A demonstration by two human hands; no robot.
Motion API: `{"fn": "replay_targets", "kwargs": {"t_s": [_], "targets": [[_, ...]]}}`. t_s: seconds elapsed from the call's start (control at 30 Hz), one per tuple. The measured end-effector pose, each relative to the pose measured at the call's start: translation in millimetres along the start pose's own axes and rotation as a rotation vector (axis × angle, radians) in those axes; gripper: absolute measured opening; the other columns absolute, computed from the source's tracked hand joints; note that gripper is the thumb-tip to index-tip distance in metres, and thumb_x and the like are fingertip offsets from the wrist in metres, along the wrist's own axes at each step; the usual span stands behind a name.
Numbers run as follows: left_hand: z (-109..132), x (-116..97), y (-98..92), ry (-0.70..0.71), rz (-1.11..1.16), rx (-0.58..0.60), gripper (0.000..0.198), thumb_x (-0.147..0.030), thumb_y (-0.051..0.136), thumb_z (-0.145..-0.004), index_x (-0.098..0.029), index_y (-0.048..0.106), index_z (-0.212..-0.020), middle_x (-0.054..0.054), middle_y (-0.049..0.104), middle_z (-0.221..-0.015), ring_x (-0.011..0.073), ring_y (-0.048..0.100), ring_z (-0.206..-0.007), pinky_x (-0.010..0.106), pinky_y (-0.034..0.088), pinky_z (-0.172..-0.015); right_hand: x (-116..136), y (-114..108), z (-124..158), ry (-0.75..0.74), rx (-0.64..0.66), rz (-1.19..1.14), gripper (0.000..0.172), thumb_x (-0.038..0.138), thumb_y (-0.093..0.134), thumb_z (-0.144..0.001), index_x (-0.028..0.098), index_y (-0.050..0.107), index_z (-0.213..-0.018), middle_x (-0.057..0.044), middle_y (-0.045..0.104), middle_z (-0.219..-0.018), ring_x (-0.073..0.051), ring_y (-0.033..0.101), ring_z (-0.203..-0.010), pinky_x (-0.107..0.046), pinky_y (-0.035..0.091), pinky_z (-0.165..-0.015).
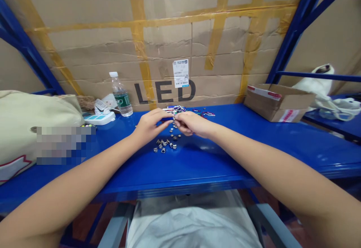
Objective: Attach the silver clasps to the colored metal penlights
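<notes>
1. Metal piece, tiny and silvery, sat at the meeting of the two hands, near the centre of the frame; its long axis was too small to make out.
2. The right hand pinched it at thumb and curled forefinger, reaching in from the right. The left hand came from the left with thumb and forefinger narrowly parted, their tips just beside the piece; whether they also pressed on it, I could not tell.
3. Silver metal fittings lay loose just below the hands, nearer the left one, on the blue tabletop. Small round caps lay between this cluster and the fingertips.
4. Shiny coloured pieces were scattered beyond the right hand, slightly right of centre.
5. Among containers, the capped plastic bottle, left of centre, held clear liquid. The small cardboard box stood at the right; its contents could not be made out. The cream fabric bag at the left edge did not show its contents either.
</notes>
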State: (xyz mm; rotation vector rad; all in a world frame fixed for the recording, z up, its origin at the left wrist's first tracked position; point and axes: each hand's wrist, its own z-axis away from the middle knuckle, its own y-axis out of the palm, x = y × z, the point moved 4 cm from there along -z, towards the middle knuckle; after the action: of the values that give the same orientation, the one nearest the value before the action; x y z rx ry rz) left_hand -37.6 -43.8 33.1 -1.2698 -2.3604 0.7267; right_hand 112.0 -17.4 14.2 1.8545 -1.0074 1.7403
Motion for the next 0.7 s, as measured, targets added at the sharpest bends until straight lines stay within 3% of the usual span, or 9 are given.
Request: {"fn": "replay_targets", "kwargs": {"t_s": [0.23, 0.33, 0.4, 0.47, 0.57, 0.63, 0.7], "targets": [[-0.9, 7.7, 0.1, -0.25, 0.056, -0.035, 0.019, -0.028, 0.061, -0.087, -0.018, 0.068, -0.101, 0.005, 0.072, -0.096, 0.0164, 0.065, -0.088, 0.031, 0.052, -0.081, 3.7, -21.6, 0.0, 0.026, -0.132, 0.324, 0.027, 0.022, 0.034, -0.087, 0.02, 0.044, -0.062, 0.005, 0.038, -0.043, -0.009, 0.033, -0.039, -0.022, 0.03, -0.041], [1.0, 14.5, 1.2, -0.366, 0.086, -0.037, 0.02, -0.03, 0.061, -0.086, -0.018, 0.068, -0.1, 0.005, 0.072, -0.098, 0.0171, 0.065, -0.09, 0.031, 0.052, -0.083, 2.5, -34.1, -0.1, 0.029, -0.143, 0.793, 0.028, 0.024, 0.04, -0.085, 0.019, 0.047, -0.059, -0.001, 0.052, -0.055, -0.012, 0.044, -0.05, -0.025, 0.034, -0.05], [3.0, 18.6, 3.6, -0.425, 0.123, -0.015, 0.021, -0.032, 0.061, -0.086, -0.019, 0.069, -0.101, 0.005, 0.072, -0.1, 0.0173, 0.065, -0.092, 0.032, 0.052, -0.084, -1.9, -38.3, 0.2, 0.066, -0.067, 1.12, 0.027, 0.026, 0.044, -0.084, 0.018, 0.053, -0.06, -0.006, 0.062, -0.069, -0.015, 0.051, -0.06, -0.028, 0.037, -0.057], [4.8, 21.0, 6.5, -0.46, 0.158, 0.014, 0.022, -0.032, 0.061, -0.085, -0.019, 0.069, -0.102, 0.005, 0.072, -0.102, 0.0173, 0.065, -0.093, 0.032, 0.052, -0.087, -8.5, -40.1, 1.3, 0.152, 0.024, 1.305, 0.027, 0.027, 0.043, -0.084, 0.017, 0.06, -0.067, -0.01, 0.067, -0.081, -0.019, 0.056, -0.067, -0.031, 0.039, -0.061], [6.1, 21.8, 9.8, -0.47, 0.183, 0.036, 0.022, -0.031, 0.062, -0.084, -0.019, 0.069, -0.102, 0.006, 0.072, -0.103, 0.0178, 0.065, -0.094, 0.033, 0.052, -0.087, -10.3, -38.3, 3.7, 0.218, 0.011, 1.425, 0.031, 0.029, 0.041, -0.087, 0.016, 0.067, -0.079, -0.014, 0.069, -0.088, -0.023, 0.061, -0.073, -0.033, 0.04, -0.062], [6.0, 21.3, 11.1, -0.457, 0.194, 0.041, 0.023, -0.031, 0.063, -0.084, -0.019, 0.069, -0.102, 0.006, 0.072, -0.103, 0.018, 0.065, -0.095, 0.033, 0.052, -0.087, -4.9, -31.9, 4.7, 0.139, -0.06, 1.442, 0.031, 0.035, 0.044, -0.088, 0.016, 0.068, -0.086, -0.014, 0.069, -0.088, -0.024, 0.062, -0.075, -0.032, 0.04, -0.061], [5.9, 21.0, 12.1, -0.443, 0.206, 0.044, 0.023, -0.032, 0.063, -0.083, -0.019, 0.069, -0.101, 0.006, 0.072, -0.103, 0.0181, 0.066, -0.095, 0.034, 0.052, -0.089, -0.7, -20.8, 5.0, 0.003, -0.047, 1.369, 0.03, 0.041, 0.052, -0.086, 0.017, 0.068, -0.094, -0.011, 0.07, -0.088, -0.023, 0.062, -0.076, -0.03, 0.04, -0.059]]}}
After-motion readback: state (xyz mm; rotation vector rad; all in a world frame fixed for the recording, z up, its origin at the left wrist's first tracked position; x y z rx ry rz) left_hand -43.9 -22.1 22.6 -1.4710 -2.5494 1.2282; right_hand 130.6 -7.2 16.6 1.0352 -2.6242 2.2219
